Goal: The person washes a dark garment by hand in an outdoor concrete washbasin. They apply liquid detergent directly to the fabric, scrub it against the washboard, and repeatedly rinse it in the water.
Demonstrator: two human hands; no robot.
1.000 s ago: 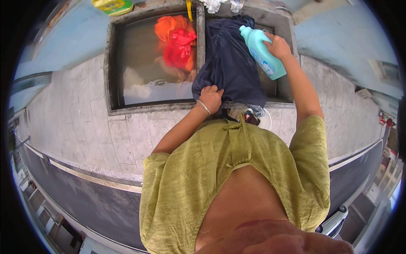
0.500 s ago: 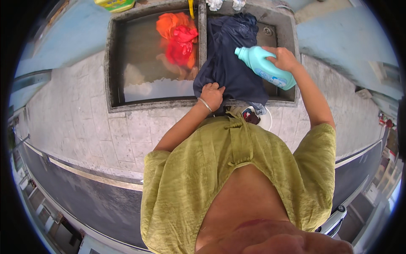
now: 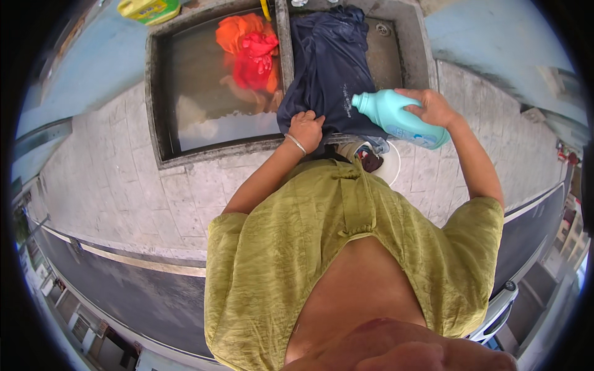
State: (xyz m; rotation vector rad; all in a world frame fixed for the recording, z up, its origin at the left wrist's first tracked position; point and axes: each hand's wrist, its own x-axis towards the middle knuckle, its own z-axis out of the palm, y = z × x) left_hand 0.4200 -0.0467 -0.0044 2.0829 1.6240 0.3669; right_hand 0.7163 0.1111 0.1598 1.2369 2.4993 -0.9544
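Note:
My right hand [image 3: 427,106] grips the handle of a pale turquoise bottle [image 3: 405,123], tilted nearly horizontal, its open mouth pointing left over navy fabric [image 3: 325,62]. A whitish streak of liquid shows on the fabric by the mouth. My left hand [image 3: 306,130] has its bent fingers on the fabric at the front edge, holding it. The fabric lies in the right concrete basin [image 3: 417,49] and over its front rim. In the water-filled left basin [image 3: 149,93] lie red cloth [image 3: 250,65] and orange cloth [image 3: 238,28].
A yellow-green jug [image 3: 148,9] stands at the back left. A white bucket [image 3: 390,167] with clothes is below the front rim. Paving [image 3: 111,167] surrounds the basins, a road [image 3: 124,290] runs behind me, and a parked car [image 3: 498,315] shows at lower right.
The bottle has moved down and toward me, tipping closer to horizontal, and a whitish streak now shows on the navy fabric. My left hand stays on the fabric.

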